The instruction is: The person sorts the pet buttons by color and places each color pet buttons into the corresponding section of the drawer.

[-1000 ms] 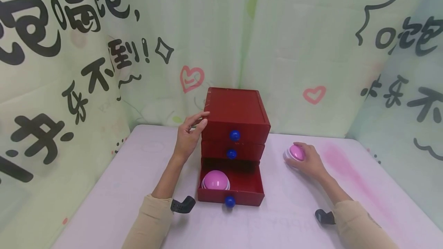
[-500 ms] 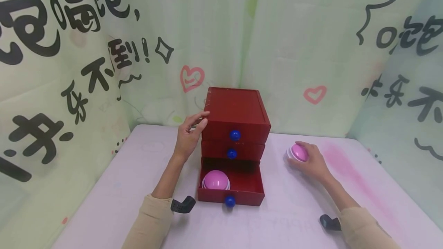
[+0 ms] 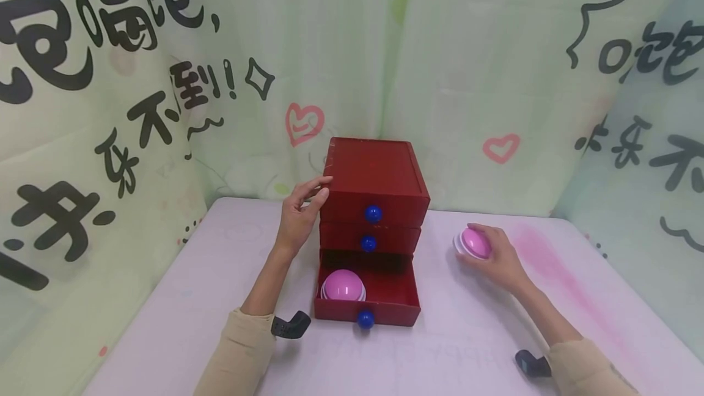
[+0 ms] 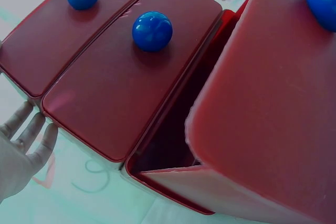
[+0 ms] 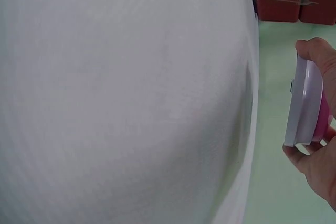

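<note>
My left hand (image 3: 297,219) touches the upper left side of a red drawer unit (image 3: 376,167), its fingertips at the edge. The bottom drawer (image 3: 392,283) stands pulled out, while the two drawers above are closed; each has a blue ball knob (image 3: 373,214). Inside the open drawer, at its left, lies a pink-domed button (image 3: 343,286) on a white base. My right hand (image 3: 502,258) grips a second pink-domed button (image 3: 476,243) by its rim, right of the unit. In the right wrist view curtain shows between its white base (image 5: 304,106) and the table.
A pale table (image 3: 247,274) with a pink smear on its right bears the unit. Printed curtains (image 3: 451,78) enclose the back and both sides. Black wrist camera mounts (image 3: 291,326) stick out from both forearms.
My right hand, with the button in its grip, has shifted a little to the right, and its forearm has swung rightward. The left hand and the drawers stay in place.
</note>
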Motion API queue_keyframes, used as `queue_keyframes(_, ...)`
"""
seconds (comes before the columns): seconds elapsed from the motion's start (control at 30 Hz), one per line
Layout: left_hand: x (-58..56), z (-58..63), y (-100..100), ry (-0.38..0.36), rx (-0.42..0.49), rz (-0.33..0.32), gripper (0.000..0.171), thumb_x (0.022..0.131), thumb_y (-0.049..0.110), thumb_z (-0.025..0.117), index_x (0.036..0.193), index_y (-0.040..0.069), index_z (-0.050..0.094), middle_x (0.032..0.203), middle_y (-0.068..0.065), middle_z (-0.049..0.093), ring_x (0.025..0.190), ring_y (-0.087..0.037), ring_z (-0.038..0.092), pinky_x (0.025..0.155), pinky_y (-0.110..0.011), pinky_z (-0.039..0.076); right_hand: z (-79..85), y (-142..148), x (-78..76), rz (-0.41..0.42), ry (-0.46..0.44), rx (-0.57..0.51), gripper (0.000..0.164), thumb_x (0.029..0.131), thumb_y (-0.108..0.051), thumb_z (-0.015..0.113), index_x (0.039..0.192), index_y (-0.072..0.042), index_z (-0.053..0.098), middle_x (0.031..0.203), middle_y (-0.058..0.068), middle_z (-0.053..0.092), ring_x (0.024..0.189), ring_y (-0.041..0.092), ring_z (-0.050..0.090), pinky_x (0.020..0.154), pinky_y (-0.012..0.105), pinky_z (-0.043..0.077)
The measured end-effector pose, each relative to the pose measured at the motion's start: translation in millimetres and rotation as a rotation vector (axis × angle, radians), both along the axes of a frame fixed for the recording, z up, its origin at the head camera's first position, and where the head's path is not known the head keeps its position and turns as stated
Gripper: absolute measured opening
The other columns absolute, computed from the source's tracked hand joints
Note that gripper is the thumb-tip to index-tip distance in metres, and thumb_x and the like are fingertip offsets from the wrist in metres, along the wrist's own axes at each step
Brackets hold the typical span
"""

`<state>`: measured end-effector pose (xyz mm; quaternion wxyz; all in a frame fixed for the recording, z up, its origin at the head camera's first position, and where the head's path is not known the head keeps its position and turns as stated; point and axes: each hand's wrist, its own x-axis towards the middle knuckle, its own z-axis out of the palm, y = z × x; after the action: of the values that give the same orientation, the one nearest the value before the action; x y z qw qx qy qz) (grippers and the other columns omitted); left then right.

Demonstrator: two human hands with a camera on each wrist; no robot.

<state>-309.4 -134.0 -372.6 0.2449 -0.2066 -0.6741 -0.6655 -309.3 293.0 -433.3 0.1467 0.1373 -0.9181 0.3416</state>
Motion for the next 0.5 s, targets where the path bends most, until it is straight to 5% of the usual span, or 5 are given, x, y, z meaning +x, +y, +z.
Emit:
queue_keyframes(0.37,0.9,1.8,-1,0.002,0.022,-0.004,0.031,0.101,0.015,0.064,0.13,0.006,0.07,0.13,-0.012,0.063,0.114,-0.015,0.061,0.078,-0.022,0.049,14.4,-16,15.8,0.025,0.077,-0.009,0.072,0.085,-0.018,0.085,0.147,-0.007,0.049,0.136,0.022,0.05,0.122,0.041,0.051,0.091,0.064,0.052)
queue_keyframes(0.5,0.7,0.5,0,0.003,0.018,-0.007,0.031,0.101,0.015,0.063,0.13,0.005,0.069,0.129,-0.012,0.063,0.114,-0.015,0.061,0.078,-0.022,0.05,20.3,-22,25.9,0.03,0.092,-0.007,0.073,0.084,-0.019,0.086,0.146,-0.008,0.05,0.135,0.02,0.051,0.12,0.04,0.052,0.089,0.042,0.057)
